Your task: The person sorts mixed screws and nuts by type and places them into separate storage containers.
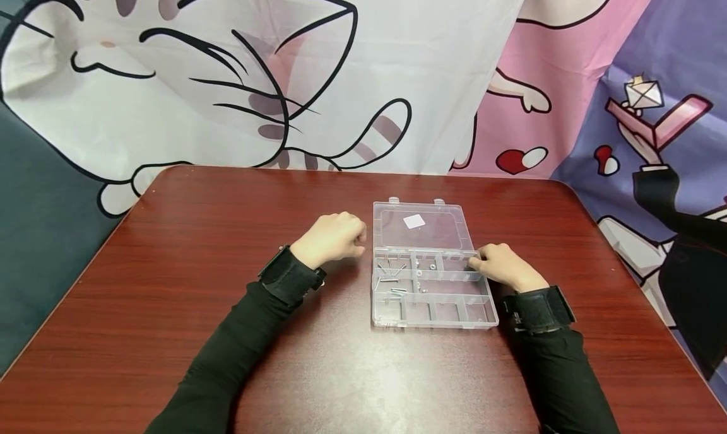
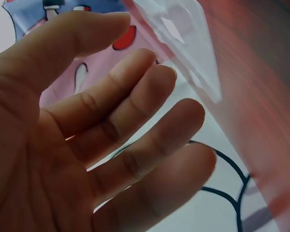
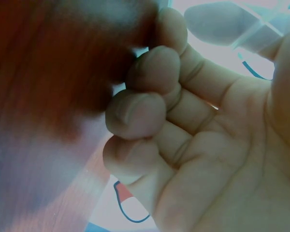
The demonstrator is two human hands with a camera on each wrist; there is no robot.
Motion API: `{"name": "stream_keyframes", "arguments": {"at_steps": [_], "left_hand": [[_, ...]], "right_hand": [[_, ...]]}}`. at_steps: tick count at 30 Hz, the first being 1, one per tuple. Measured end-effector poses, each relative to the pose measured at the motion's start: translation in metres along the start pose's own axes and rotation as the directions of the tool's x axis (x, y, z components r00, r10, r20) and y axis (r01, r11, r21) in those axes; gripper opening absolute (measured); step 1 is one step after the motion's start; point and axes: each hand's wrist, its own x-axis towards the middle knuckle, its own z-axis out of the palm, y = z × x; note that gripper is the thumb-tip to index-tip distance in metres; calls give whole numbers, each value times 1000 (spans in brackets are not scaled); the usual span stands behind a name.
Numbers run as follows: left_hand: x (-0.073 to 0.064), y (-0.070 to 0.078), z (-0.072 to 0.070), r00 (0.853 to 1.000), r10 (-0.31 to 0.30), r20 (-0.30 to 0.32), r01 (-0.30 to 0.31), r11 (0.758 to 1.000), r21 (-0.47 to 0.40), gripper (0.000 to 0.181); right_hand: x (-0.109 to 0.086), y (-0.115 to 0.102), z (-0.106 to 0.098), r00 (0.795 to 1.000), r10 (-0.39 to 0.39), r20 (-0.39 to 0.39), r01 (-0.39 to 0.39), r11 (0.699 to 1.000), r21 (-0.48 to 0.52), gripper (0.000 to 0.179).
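Note:
A clear plastic compartment box (image 1: 434, 306) lies on the table with its lid (image 1: 434, 229) swung back, a white label (image 1: 414, 221) on it. Several small screws (image 1: 397, 291) lie in its left compartments, and a few tiny nuts (image 1: 433, 267) further right. My right hand (image 1: 502, 267) grips the box's right wall. In the right wrist view its fingers (image 3: 152, 70) curl along the outside, while the thumb (image 3: 217, 23) shows through clear plastic. Left of the box hovers my left hand (image 1: 332, 240), fingers (image 2: 154, 130) loosely bent with nothing in them.
The red-brown wooden table (image 1: 227, 219) has rounded far corners. Behind it hangs a printed cloth (image 1: 431, 74) with cartoon figures. A black object (image 1: 693, 282) stands past the right edge. Both wrists wear black straps (image 1: 539, 309).

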Motion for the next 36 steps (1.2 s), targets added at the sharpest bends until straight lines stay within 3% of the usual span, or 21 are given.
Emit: {"name": "stream_keyframes", "arguments": {"at_steps": [14, 21, 28, 36], "left_hand": [[-31, -40, 2, 990, -131, 47, 134, 989, -63, 8], [-46, -62, -4, 970, -241, 39, 243, 967, -69, 12], [-58, -82, -3, 955, -296, 15, 296, 951, -84, 8], [-71, -96, 3, 930, -363, 51, 366, 927, -84, 7]], "right_hand": [[1, -2, 1, 1000, 0, 5, 0, 1000, 0, 29], [1, -2, -1, 1000, -6, 4, 6, 1000, -1, 31], [1, -2, 0, 1000, 2, 5, -2, 1000, 2, 30], [0, -1, 0, 1000, 6, 15, -6, 1000, -14, 25]]}}
